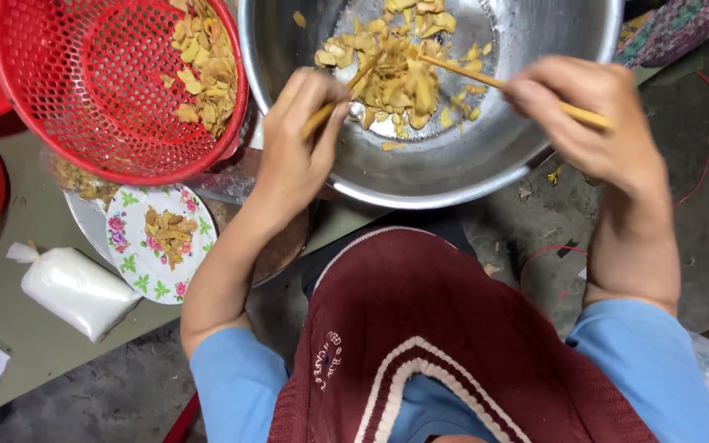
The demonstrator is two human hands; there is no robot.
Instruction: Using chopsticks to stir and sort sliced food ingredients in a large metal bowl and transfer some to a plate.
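Note:
A large steel bowl [453, 176] holds a heap of pale yellow fried chips [397, 75]. My left hand [297, 148] rests at the bowl's near left rim, closed around a short wooden chopstick [353, 82] that points into the heap. My right hand [592, 123] is over the bowl's right rim and grips a longer wooden chopstick [473, 75], whose tip also lies in the chips. Both sticks meet in the pile.
A red plastic colander [100, 98] with more chips stands to the left, above a flowered plate [129, 254] of chips on a steel tray. A white bag of powder [75, 287] lies on the grey table. Red tubs sit at far left; a red wire [703, 139] crosses the floor.

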